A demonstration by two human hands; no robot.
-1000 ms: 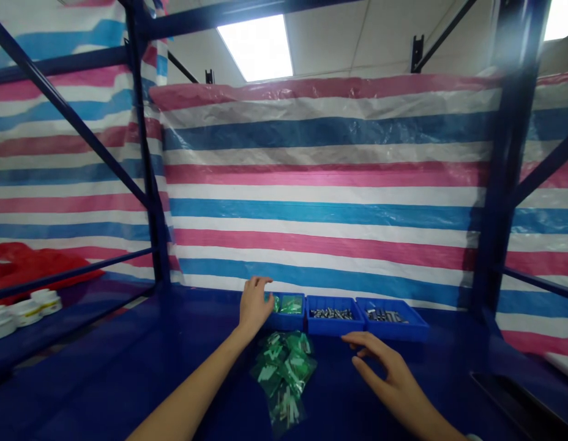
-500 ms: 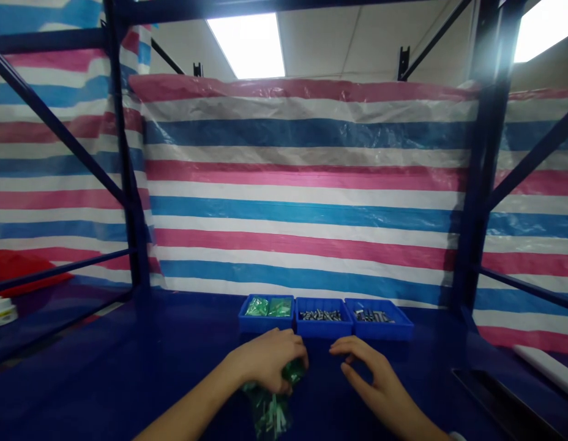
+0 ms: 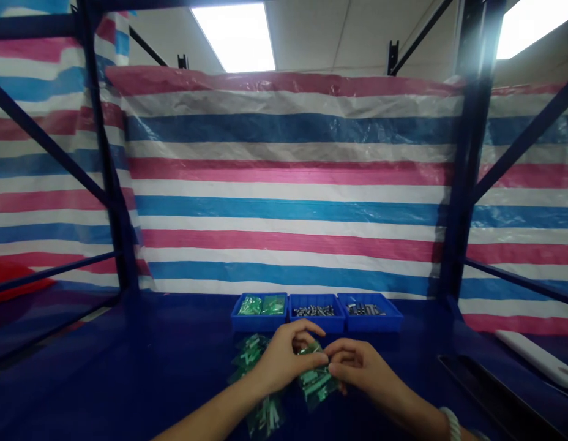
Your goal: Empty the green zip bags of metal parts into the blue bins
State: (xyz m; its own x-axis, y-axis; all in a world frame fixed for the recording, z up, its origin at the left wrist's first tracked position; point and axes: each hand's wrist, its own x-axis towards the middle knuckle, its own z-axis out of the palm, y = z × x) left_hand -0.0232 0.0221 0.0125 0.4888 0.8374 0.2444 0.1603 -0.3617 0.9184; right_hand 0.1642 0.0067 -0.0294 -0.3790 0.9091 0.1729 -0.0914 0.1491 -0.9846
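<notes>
Now a small green bag is pinched near its top by the left hand and the right hand, thumbs and fingers nearly closed. It is held right of the green bag pile, on the near side of three blue trays. Probably, soft pinches at the edge are best, so nothing gets bent.

A pink-white-and-blue, horizontally striped plastic sheet spans twelve o'clock; a flat, translucent green plastic packet shows at six.
</notes>
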